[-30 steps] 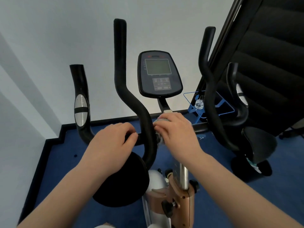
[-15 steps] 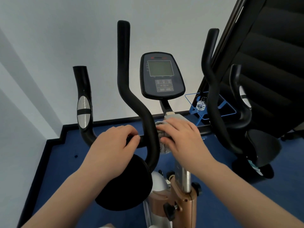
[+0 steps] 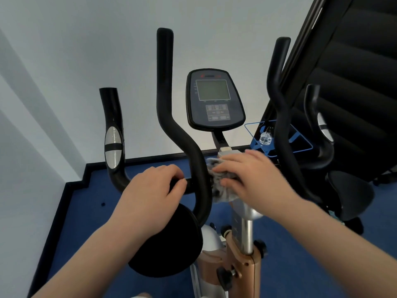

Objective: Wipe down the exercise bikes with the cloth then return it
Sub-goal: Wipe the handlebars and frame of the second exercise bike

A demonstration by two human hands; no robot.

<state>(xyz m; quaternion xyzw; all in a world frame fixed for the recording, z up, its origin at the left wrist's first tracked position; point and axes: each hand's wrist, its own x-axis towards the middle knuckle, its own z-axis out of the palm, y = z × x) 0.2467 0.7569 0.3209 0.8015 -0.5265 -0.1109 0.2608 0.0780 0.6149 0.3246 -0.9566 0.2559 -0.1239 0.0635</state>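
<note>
Here the right grip [image 3: 253, 179] clamps the grey cloth [image 3: 221, 186] against the bike's stem [image 3: 242, 231].

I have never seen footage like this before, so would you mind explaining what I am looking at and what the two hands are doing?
The picture comes from a camera worn on a person's head, looking forward and down, so you see their own bare arms. In front of them is an exercise bike with black handlebars and a console whose screen is blank. The left hand grips the crossbar of the handlebars. The right hand presses a grey cloth against the bike's centre post, just below the console, which looks like wiping. A second bike's handlebars stand to the right, over blue floor.
</note>
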